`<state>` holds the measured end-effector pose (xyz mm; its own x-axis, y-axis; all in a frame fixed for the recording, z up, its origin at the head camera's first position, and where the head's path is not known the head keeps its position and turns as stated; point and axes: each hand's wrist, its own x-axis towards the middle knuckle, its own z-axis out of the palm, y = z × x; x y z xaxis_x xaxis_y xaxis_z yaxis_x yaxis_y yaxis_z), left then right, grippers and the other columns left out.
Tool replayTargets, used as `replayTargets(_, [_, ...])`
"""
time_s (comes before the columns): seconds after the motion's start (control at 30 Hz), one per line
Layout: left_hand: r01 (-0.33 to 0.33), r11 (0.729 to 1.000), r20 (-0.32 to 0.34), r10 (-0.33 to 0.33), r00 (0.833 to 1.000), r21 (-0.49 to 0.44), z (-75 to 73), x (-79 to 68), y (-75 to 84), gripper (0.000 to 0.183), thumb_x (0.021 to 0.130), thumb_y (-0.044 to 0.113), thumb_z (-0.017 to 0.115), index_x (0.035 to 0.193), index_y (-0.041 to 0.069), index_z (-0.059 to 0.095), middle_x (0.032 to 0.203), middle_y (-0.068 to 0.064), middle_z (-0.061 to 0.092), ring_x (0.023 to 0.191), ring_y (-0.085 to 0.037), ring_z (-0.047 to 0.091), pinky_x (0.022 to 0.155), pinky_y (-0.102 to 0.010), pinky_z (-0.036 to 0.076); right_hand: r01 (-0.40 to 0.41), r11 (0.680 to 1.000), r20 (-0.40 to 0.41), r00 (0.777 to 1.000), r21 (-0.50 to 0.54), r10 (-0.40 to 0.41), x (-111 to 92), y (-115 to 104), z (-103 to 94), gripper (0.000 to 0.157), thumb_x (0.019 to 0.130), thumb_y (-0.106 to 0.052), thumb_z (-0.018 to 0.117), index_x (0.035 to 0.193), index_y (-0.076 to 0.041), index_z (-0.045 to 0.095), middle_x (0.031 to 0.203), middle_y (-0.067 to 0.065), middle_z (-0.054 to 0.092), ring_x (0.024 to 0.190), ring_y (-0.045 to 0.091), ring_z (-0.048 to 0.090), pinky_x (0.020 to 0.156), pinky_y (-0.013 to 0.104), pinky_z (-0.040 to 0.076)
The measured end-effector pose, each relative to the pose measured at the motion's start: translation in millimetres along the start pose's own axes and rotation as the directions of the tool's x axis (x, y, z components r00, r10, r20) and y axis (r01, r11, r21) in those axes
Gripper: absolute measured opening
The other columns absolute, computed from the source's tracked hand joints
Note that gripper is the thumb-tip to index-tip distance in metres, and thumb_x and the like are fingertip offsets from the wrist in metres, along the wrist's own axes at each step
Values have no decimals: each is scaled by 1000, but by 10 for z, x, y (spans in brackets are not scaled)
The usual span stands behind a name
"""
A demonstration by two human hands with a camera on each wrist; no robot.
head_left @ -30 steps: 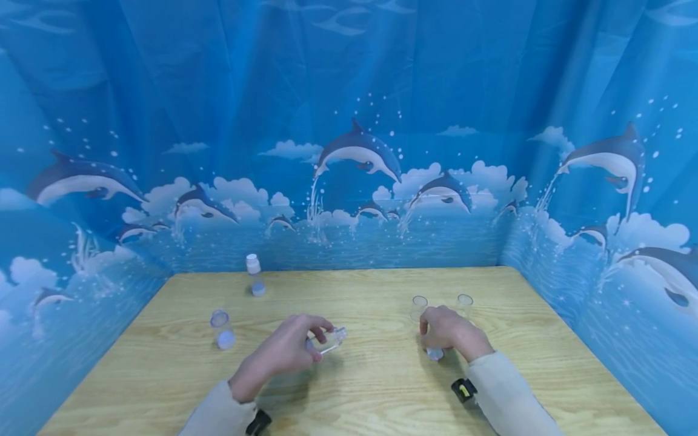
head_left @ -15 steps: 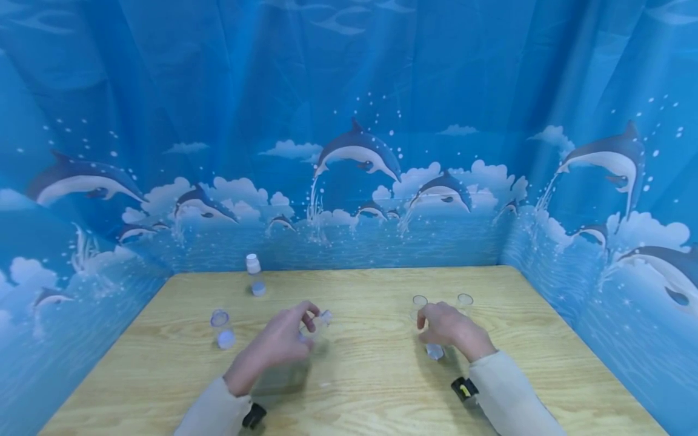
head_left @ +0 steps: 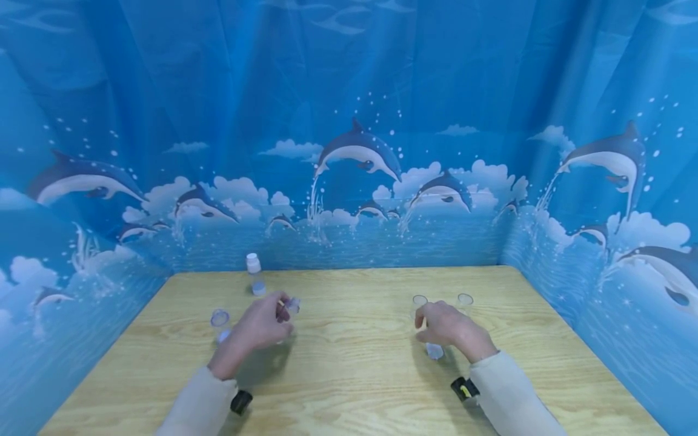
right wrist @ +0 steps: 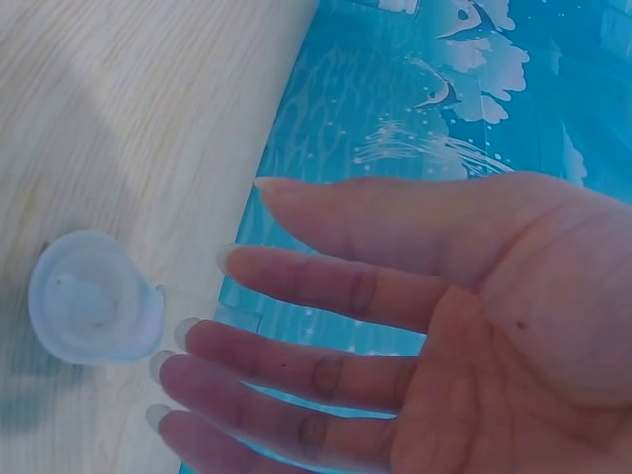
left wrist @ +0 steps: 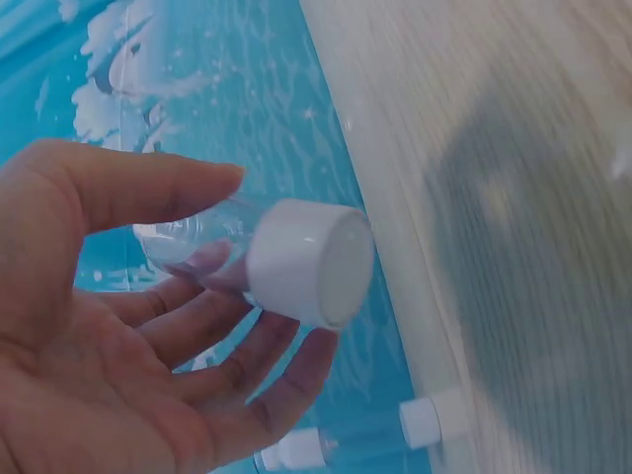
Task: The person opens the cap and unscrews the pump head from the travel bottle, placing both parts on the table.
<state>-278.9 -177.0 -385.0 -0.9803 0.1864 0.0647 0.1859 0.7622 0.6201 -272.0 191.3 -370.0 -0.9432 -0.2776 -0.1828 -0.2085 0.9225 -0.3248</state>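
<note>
My left hand (head_left: 255, 327) holds a small clear bottle (head_left: 292, 304) over the left half of the table, its clear neck pointing to the upper right. In the left wrist view thumb and fingers are around the clear body, and a white end piece (left wrist: 311, 265) faces the camera. My right hand (head_left: 448, 332) hovers at the right with fingers apart and nothing gripped. Just below its fingertips stands a translucent white cap-like piece (right wrist: 87, 296), small in the head view. Two clear round rims (head_left: 420, 300) show behind this hand, their lower parts partly hidden by it.
A clear bottle with a white base (head_left: 220, 318) stands left of my left hand, partly behind the wrist. Farther back is a white-capped bottle (head_left: 254, 272). A blue dolphin-print curtain (head_left: 349, 236) borders the wood-grain table (head_left: 360, 387) at the back and sides.
My left hand has moved left and back with the bottle, now partly covering the left bottle. My right hand's thumb and fingers have spread apart slightly beside the whitish piece; its arm has hardly moved.
</note>
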Motion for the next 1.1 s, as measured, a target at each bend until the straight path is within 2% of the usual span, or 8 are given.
replayTargets(0.17, [-7, 997, -56, 11, 998, 72, -87, 12, -112, 48, 73, 0, 72, 119, -3, 60, 96, -10, 69, 86, -22, 65, 74, -39, 58, 0, 1000, 3, 1000, -5, 0, 0, -8, 1, 23, 89, -16, 78, 108, -4, 71, 101, 11, 71, 88, 22, 66, 80, 44, 59])
replayTargets(0.37, [12, 990, -98, 1, 995, 137, -129, 27, -218, 43, 72, -6, 70, 113, 0, 60, 93, -13, 66, 82, -25, 62, 68, -37, 54, 7, 1000, 4, 1000, -4, -7, -4, -17, 5, 23, 88, -15, 78, 107, -4, 71, 99, 10, 71, 87, 21, 66, 78, 43, 59])
replayTargets(0.63, [89, 983, -74, -78, 994, 158, -153, 55, -259, 41, 72, -7, 73, 111, 0, 65, 99, -14, 69, 86, -27, 65, 71, -39, 58, 10, 1000, 6, 1000, -10, -10, -9, -35, 1, 23, 89, -15, 78, 107, -4, 71, 103, 12, 71, 92, 24, 67, 81, 45, 60])
replayTargets(0.87, [121, 982, -35, -118, 992, 147, -181, 26, -255, 37, 73, -8, 75, 109, -3, 66, 97, -17, 70, 80, -24, 65, 65, -35, 59, 14, 1000, 9, 1000, -8, -14, -29, -51, -15, 22, 90, -16, 78, 107, -4, 72, 103, 12, 71, 94, 26, 66, 82, 47, 59])
replayTargets(1.1, [150, 974, -17, -149, 989, 170, -209, 21, -251, 37, 70, -8, 76, 105, -3, 67, 93, -13, 68, 80, -24, 64, 65, -36, 59, 12, 1000, 11, 1000, -14, -12, -27, -55, -14, 23, 90, -16, 78, 108, -5, 72, 103, 11, 71, 93, 24, 66, 81, 46, 59])
